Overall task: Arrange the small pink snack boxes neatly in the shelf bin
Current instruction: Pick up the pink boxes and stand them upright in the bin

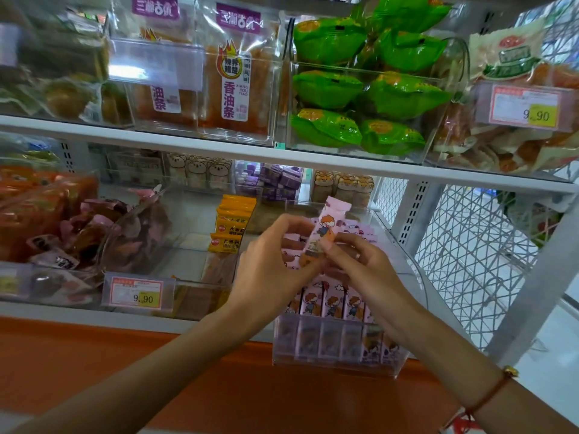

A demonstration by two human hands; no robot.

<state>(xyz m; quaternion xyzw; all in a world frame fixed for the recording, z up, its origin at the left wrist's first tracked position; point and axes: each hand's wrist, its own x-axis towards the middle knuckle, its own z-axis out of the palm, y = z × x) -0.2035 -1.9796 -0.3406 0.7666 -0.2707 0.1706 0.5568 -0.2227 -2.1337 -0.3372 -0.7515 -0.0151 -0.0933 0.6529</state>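
While both hands, left hand [269, 261] and right hand [360, 264], pinch one pink box [326, 228], they hide much of the bin [338, 368] beneath.

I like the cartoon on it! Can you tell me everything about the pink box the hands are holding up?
The pink box is small, long and slim, and looks like thin card. It shows a cartoon child with orange hair, plus small clouds. It stands nearly upright, leaning a little right at the top. The left hand and right hand pinch its lower part with their fingers. It is above the clear bin, where more such boxes stand in a row.
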